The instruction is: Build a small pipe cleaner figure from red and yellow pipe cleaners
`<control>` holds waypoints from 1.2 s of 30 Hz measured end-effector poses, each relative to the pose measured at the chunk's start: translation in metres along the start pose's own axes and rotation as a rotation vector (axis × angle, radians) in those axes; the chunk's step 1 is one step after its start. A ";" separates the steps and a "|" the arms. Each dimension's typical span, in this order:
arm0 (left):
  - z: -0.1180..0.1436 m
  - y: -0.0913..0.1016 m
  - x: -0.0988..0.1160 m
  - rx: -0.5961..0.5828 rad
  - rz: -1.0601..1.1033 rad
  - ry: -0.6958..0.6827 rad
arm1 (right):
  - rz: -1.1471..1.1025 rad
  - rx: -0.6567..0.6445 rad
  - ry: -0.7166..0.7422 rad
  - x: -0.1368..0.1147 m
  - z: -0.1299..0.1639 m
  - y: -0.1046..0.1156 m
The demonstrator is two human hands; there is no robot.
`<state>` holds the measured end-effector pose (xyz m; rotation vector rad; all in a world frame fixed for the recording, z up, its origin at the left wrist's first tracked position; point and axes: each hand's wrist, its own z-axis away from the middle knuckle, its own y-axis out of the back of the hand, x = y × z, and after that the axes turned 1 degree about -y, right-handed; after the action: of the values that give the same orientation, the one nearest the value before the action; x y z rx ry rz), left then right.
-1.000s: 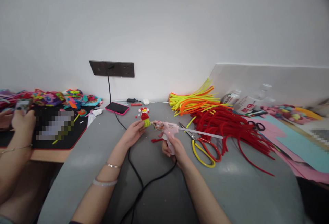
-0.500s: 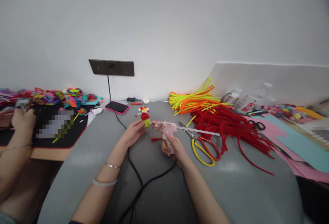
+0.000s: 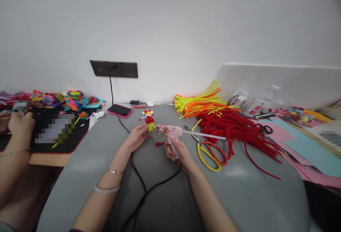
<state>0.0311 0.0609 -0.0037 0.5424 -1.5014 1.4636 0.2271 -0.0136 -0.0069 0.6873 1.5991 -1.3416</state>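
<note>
left hand (image 3: 137,136) pinching a small red-and-yellow craft piece (image 3: 150,122) just above the bench (image 3: 239,196); right hand (image 3: 178,152) wrapped around a pink glue gun (image 3: 172,132), nozzle apparently touching the piece. risk of burnt fingertips so near the hot tip, or of the black cord (image 3: 149,189) snagging a forearm.

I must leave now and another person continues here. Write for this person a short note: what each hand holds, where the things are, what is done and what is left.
Left hand: pinches a small red and yellow craft piece above the grey table.
Right hand: grips the pink glue gun, switched on (red light), nozzle at the piece.
Nearby: scissors right of the gun, red stems and yellow stems behind them, small beads and a phone beyond.
Done: the piece looks partly assembled.
Left: probably gluing on more parts; whether glue is out cannot be seen.
</note>
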 end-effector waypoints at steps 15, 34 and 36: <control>-0.001 0.002 0.000 -0.003 0.014 0.012 | -0.022 0.016 -0.002 0.005 -0.002 0.003; 0.004 0.002 0.004 0.172 0.140 -0.080 | -0.095 0.133 0.143 0.003 0.000 -0.001; 0.011 0.003 0.010 0.205 0.171 -0.096 | -0.177 0.098 0.127 -0.002 0.001 -0.001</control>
<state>0.0208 0.0536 0.0053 0.6266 -1.5107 1.7597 0.2268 -0.0147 -0.0048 0.7149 1.7371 -1.5398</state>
